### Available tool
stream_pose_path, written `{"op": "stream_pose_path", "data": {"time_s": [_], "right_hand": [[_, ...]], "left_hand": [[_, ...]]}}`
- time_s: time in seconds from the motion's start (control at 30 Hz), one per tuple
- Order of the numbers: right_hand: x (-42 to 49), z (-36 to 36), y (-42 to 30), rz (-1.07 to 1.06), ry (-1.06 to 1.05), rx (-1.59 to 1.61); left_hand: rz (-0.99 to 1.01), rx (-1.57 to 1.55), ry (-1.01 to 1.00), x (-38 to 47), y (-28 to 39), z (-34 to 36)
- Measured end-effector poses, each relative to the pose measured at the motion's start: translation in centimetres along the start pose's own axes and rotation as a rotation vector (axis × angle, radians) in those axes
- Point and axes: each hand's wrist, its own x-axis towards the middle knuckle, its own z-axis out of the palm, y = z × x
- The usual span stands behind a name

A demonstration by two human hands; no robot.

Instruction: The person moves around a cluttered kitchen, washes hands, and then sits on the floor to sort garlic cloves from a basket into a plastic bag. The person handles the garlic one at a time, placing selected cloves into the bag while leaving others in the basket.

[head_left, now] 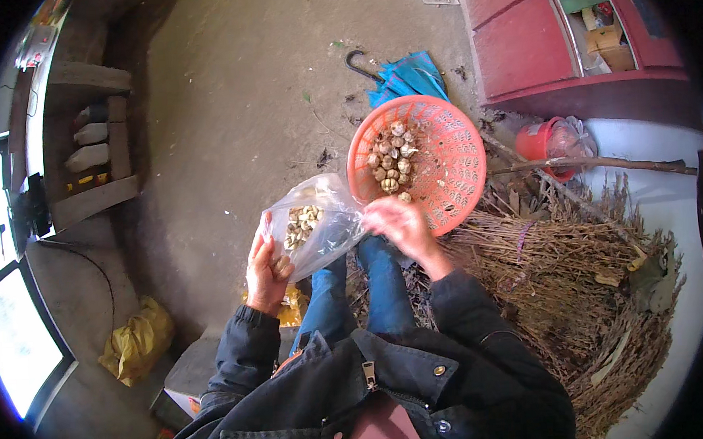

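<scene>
A clear plastic bag [343, 235] is spread over my knees, with pale garlic cloves [303, 225] showing inside it. My left hand [267, 274] grips the bag's left side, thumb raised along the film. On the other side, my right hand [400, 224] pinches the bag's edge; its fingers are blurred by motion. Just beyond my right hand stands an orange plastic basket [459, 160], and the hand overlaps its near rim in the view. Several whole garlic bulbs [390, 184] lie in the left part of the basket, with bits of loose skin around them.
A folded blue umbrella [412, 76] lies on the floor behind the basket. Bundled dry stalks [545, 281] fill the right side, below a wooden stick [599, 160] and a red bucket [535, 144]. A red cabinet [524, 37] stands far right; a yellow sack [138, 341] lies left.
</scene>
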Motion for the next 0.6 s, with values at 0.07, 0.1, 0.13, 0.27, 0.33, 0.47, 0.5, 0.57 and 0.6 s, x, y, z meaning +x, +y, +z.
{"op": "stream_pose_path", "data": {"time_s": [0.07,0.1,0.13,0.27,0.33,0.47,0.5,0.57,0.6], "right_hand": [[0.0,-5.9,6.6,0.145,0.307,-0.112],[0.0,-8.1,11.2,0.222,0.426,-0.248],[0.2,-9.0,13.8,0.311,0.432,-0.391],[1.7,-9.7,23.2,0.475,0.426,-0.773],[2.8,-9.0,24.3,0.548,0.378,-0.865],[4.3,-6.7,25.0,0.651,0.411,-0.916],[4.4,-6.8,25.0,0.614,0.404,-0.918],[3.9,-8.0,26.7,0.549,0.396,-0.918],[3.6,-8.3,27.8,0.509,0.460,-0.848]], "left_hand": [[0.008,0.005,-0.002,0.3,0.0,-0.6],[-0.004,0.011,-0.009,0.5,-0.1,-0.4],[-0.005,0.016,-0.007,0.5,-0.1,-0.4],[-0.002,0.037,0.033,1.0,-0.2,-0.8],[0.012,0.034,0.049,0.8,-0.3,-1.3],[0.010,0.015,0.120,0.5,-0.5,-1.6],[0.007,0.020,0.113,0.4,-0.5,-2.0],[-0.010,0.033,0.099,0.6,-0.8,-3.0],[-0.006,0.032,0.095,0.6,-0.9,-2.9]]}}
